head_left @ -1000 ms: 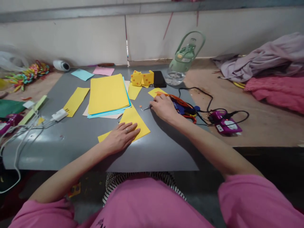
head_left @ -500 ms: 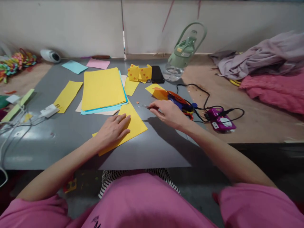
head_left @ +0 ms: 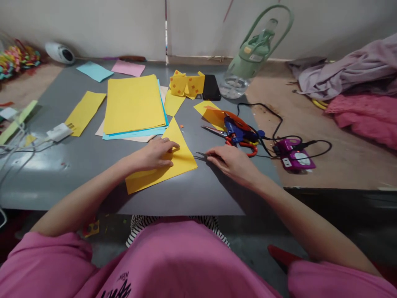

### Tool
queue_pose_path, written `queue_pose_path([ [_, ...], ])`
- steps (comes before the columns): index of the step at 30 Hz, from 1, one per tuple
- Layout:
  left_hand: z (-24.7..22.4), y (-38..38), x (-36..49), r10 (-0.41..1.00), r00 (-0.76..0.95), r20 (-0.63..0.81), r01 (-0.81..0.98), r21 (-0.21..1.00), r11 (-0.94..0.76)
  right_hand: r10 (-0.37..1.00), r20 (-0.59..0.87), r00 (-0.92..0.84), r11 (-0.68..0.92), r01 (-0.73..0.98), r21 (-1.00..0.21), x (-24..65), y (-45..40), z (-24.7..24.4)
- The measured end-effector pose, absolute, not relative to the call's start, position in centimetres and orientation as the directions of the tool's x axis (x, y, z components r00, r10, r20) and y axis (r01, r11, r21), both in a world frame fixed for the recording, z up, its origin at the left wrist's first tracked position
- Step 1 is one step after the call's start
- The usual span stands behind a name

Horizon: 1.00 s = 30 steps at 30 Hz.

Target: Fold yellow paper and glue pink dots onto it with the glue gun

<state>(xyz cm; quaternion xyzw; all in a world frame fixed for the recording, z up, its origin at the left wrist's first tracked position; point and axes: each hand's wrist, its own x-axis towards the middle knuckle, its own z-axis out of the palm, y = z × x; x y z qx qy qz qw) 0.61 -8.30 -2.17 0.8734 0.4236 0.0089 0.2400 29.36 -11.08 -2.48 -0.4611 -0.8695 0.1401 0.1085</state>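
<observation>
My left hand (head_left: 156, 154) rests on a yellow sheet of paper (head_left: 182, 159) whose pointed corner faces away from me. Its fingers are apart and press on the paper without gripping it. In my right hand (head_left: 231, 163) is a pair of dark tweezers (head_left: 202, 156), pinched near the back, with the two tips slightly parted. The tips point left, just beside the sheet's right edge, and nothing shows between them. Beyond the sheet lies a tiny orange paper scrap (head_left: 182, 126).
A stack of yellow and blue paper (head_left: 133, 103) lies behind my left hand. Past it stands a spotted yellow paper piece (head_left: 187, 85) by a black phone (head_left: 211, 87). Orange-handled scissors (head_left: 245, 147), a blue tool (head_left: 237, 130), a purple power adapter (head_left: 293, 155) and a bottle (head_left: 248, 62) are at right.
My right hand has drawn back toward me and right with the tweezers, away from the orange scrap, uncovering the scissors. My left hand's fingers have bent more on the sheet. The view has shifted.
</observation>
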Motion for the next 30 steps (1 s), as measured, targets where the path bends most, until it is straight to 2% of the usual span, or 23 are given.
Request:
queue_pose_path([
  [5, -1.8, -8.5, 1.0, 0.758, 0.627, -0.178, 0.712, 0.526, -0.465, 0.817, 0.101, -0.568, 0.56, 0.74, -0.372, 29.5, -11.4, -2.7],
  [11, -2.0, -8.5, 0.3, 0.792, 0.583, -0.182, 0.634, 0.712, -0.303, 0.795, 0.078, -0.602, 0.568, 0.692, -0.446, 30.1, -12.1, -2.3],
  [15, -1.9, -8.6, 0.1, 0.798, 0.569, -0.198, 0.647, 0.706, -0.286, 0.814, 0.076, -0.576, 0.546, 0.713, -0.44, 30.6, -12.5, -2.3],
  [22, -2.0, -8.8, 0.1, 0.789, 0.586, -0.184, 0.634, 0.71, -0.305, 0.766, 0.151, -0.624, 0.628, 0.679, -0.381, 30.2, -12.8, -2.9],
  [30, -2.1, -8.9, 0.1, 0.801, 0.573, -0.172, 0.629, 0.72, -0.295, 0.794, 0.154, -0.589, 0.604, 0.732, -0.315, 30.6, -12.4, -3.2],
])
